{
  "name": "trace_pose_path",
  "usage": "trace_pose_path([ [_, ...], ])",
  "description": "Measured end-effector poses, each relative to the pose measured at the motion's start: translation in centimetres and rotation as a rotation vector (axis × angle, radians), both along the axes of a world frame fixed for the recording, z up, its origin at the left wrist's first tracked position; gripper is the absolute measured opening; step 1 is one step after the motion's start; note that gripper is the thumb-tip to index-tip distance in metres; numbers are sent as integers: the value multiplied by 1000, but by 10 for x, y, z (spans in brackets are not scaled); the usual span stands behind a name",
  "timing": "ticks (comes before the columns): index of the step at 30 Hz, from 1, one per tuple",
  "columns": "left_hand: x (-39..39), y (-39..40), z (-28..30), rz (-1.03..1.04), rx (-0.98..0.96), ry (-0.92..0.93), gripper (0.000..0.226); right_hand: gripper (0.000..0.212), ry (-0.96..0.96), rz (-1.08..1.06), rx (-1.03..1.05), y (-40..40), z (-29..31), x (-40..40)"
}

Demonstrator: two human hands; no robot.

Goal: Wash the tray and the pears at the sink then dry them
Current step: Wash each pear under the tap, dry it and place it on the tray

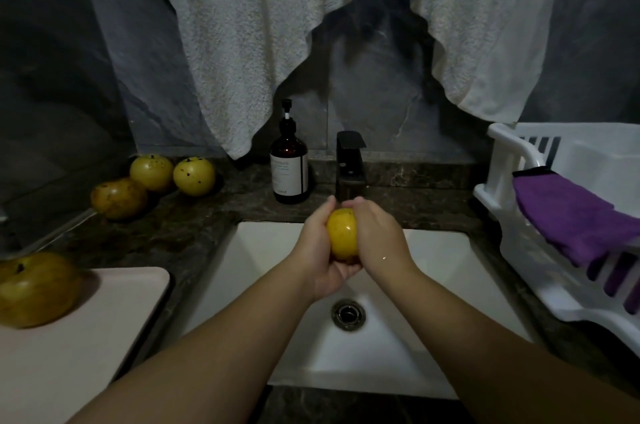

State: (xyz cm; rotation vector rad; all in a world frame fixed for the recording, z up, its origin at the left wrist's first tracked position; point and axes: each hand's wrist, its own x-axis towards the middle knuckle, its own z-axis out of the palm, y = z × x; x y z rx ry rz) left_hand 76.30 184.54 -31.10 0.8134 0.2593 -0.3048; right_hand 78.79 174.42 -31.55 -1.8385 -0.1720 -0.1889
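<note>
Sink point(433, 250), dark tabletop: both hands' grip, left hand point(320, 250) and right hand point(375, 236), closed round one pear point(342, 233); washing step; next, likely drying cloth point(575, 215).

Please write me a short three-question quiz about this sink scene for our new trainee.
1. Count: how many pears lie on the counter left of the soap bottle?
2. True or false: the purple cloth hangs over the white rack.
3. Choose: the pear on the tray is a) held in both hands, b) resting untouched, c) lying in the sink.

Key
1. Three pears.
2. True.
3. b. The pear on the tray sits alone; the left hand and right hand grip a different pear over the sink, below the tap.
</note>
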Motion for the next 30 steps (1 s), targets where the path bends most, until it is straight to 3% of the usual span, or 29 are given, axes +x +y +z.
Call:
trace_pose_path([
  [2, -2, -6, -3, -10, 61, -15, 61, 28, -127, -17, -138, 2, -6, -5],
  [4, -3, -9, -1, 20, 71, -29, 61, 30, -180, -27, -125, 2, -7, -4],
  [8, 3, 0, 3, 141, -11, 10, 61, 39, 0, -2, 74, 2, -1, 1],
  [12, -7, -6, -2, -34, 85, 11, 51, 49, -229, -50, -234, 8, -7, -6],
  [16, 3, -3, 3, 91, 35, -3, 51, 35, 69, 17, 83, 1, -2, 4],
  [18, 5, 4, 5, 85, -55, 36, 56, 44, -34, 33, 16, 5, -3, -2],
  [21, -1, 6, 3, -70, -71, 53, 60, 37, -234, -10, -68, 4, -2, -6],
  [23, -1, 8, 3, -100, -18, 11, 55, 31, -138, 11, -46, -2, -1, -2],
  [26, 3, 8, 3, 22, 59, -35, 48, 33, 0, 69, -81, -2, -4, -2],
  [30, 9, 13, 1, 155, -83, -70, 42, 48, -147, 141, -147, 10, -4, -10],
])
